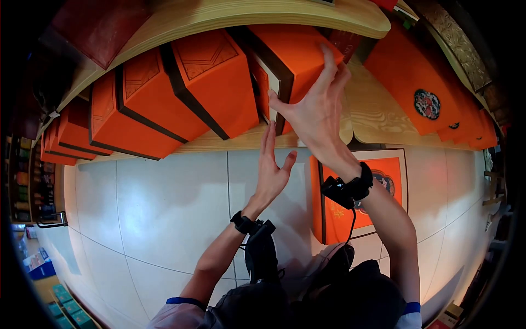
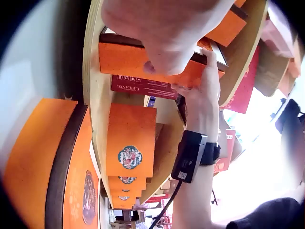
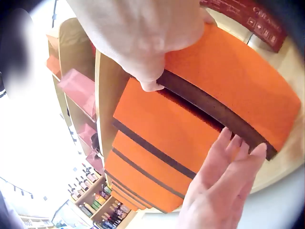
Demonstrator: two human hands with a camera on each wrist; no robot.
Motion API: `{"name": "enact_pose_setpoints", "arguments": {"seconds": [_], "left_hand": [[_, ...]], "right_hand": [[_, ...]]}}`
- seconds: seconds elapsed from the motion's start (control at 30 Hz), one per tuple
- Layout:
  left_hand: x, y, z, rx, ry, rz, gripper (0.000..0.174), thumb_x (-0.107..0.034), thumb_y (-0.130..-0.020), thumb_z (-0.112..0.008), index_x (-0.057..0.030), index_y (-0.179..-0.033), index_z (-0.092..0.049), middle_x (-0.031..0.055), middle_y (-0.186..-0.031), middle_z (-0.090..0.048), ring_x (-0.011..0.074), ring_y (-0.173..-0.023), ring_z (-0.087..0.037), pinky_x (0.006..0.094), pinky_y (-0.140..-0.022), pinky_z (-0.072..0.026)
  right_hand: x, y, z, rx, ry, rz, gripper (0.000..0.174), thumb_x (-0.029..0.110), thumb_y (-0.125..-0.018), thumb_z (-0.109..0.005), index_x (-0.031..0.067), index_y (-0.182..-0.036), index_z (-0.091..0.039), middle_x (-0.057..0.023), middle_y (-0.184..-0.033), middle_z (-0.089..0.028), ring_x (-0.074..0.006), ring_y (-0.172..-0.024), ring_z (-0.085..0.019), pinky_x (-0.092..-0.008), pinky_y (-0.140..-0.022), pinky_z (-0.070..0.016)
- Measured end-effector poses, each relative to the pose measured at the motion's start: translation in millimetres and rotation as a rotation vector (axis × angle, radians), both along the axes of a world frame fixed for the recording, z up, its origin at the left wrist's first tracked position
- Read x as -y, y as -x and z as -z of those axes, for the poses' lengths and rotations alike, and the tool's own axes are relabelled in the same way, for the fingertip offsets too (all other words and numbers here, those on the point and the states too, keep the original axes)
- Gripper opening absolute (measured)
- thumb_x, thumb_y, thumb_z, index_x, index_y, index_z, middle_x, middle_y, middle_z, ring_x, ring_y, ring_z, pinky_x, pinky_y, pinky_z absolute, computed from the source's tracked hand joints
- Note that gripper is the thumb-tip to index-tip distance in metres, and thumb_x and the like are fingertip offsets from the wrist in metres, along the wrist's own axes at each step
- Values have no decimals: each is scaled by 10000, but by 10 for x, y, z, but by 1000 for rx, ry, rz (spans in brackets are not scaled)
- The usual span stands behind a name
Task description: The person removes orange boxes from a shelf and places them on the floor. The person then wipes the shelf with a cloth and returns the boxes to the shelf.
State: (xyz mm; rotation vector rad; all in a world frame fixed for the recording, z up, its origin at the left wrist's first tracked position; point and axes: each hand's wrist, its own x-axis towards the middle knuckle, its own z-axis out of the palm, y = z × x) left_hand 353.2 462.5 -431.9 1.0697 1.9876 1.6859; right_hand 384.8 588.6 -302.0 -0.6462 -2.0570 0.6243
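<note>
In the head view my right hand (image 1: pixel 320 112) spans the end of an orange gift box (image 1: pixel 285 46) with a dark brown edge. Its thumb presses the pale side and its fingers wrap the far side. My left hand (image 1: pixel 272 175) points up at the box's lower front edge, fingers straight, thumb apart. The right wrist view has the left fingertips (image 3: pixel 224 136) right at the brown edge of the box (image 3: pixel 238 76). A similar orange box (image 1: pixel 211 82) stands close by on the left.
More orange boxes (image 1: pixel 142 104) line the wooden shelf (image 1: pixel 246 141) to the left. An orange box with a round emblem (image 1: pixel 390 164) lies on the tiled floor (image 1: pixel 170 203). Orange bags (image 1: pixel 411 93) with emblems stand on the right. Another shelf board (image 1: pixel 263 12) hangs above.
</note>
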Motion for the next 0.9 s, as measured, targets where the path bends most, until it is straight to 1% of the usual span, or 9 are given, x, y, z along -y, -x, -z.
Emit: {"name": "enact_pose_setpoints", "arguments": {"seconds": [0.1, 0.13, 0.17, 0.23, 0.3, 0.43, 0.63, 0.73, 0.9], "left_hand": [[27, -48, 11, 191, -16, -23, 655, -131, -1000, -600, -33, -1561, -277, 146, -1615, -278, 277, -1465, -346, 440, -1211, -288], [26, -57, 31, 191, -16, -23, 655, -131, -1000, -600, -33, -1561, -277, 146, -1615, -278, 277, -1465, -346, 440, -1211, -288], [24, -69, 70, 296, -49, -45, 590, -204, -1024, -578, -30, -1523, -313, 134, -1572, -320, 259, -1440, -369, 433, -1199, -304], [9, -95, 69, 401, -82, -64, 543, -276, -1049, -556, -27, -1485, -350, 122, -1530, -363, 241, -1414, -391, 425, -1187, -321], [-22, -106, 56, 706, -178, -104, 502, -403, -1064, -515, -32, -1381, -396, 97, -1390, -436, 203, -1339, -430, 407, -1158, -343], [-88, -88, 123, 876, -172, -135, 525, -505, -1054, -491, -51, -1302, -400, 74, -1276, -457, 180, -1268, -448, 399, -1119, -365], [-145, -73, 178, 835, -40, -138, 652, -622, -984, -547, -49, -1254, -393, 71, -1215, -441, 175, -1169, -468, 396, -1065, -400], [-134, -176, 176, 976, 39, -140, 681, -638, -966, -565, -37, -1246, -408, 71, -1202, -444, 194, -1177, -477, 397, -1063, -415], [-182, -243, 156, 1390, -98, -134, 659, -600, -985, -562, -30, -1294, -443, 75, -1232, -465, 225, -1212, -487, 418, -1083, -422]], "right_hand": [[21, -43, -39, 31, 28, 4, 1085, 273, -683, -892, 112, -1526, -228, -361, -1385, -256, -534, -1252, -415, -503, -968, -493], [27, -65, -52, 51, 31, 13, 1085, 271, -681, -893, 112, -1525, -230, -356, -1385, -255, -533, -1249, -421, -502, -966, -496], [34, -98, -70, 51, 31, 14, 1085, 271, -681, -893, 112, -1525, -230, -356, -1385, -255, -533, -1249, -421, -502, -966, -496], [37, -171, -100, 100, 30, 12, 1085, 292, -711, -892, 82, -1522, -204, -279, -1339, -308, -427, -1169, -468, -484, -959, -493], [24, -235, -94, 94, 15, 5, 1084, 292, -715, -890, 70, -1520, -201, -280, -1341, -303, -421, -1192, -435, -479, -971, -484], [42, -336, -91, 115, -19, 3, 1083, 290, -718, -888, 43, -1513, -196, -283, -1347, -290, -414, -1269, -335, -470, -1014, -448], [78, -521, -109, 133, 3, -13, 1094, 272, -709, -892, 36, -1516, -193, -289, -1375, -275, -424, -1285, -320, -471, -1075, -404], [96, -596, -108, 136, 31, -17, 1099, 257, -700, -896, 34, -1517, -197, -281, -1399, -280, -418, -1298, -314, -472, -1088, -395], [104, -679, -105, 149, 52, -21, 1101, 245, -689, -902, 30, -1514, -206, -261, -1410, -303, -402, -1312, -311, -474, -1100, -389]]}}
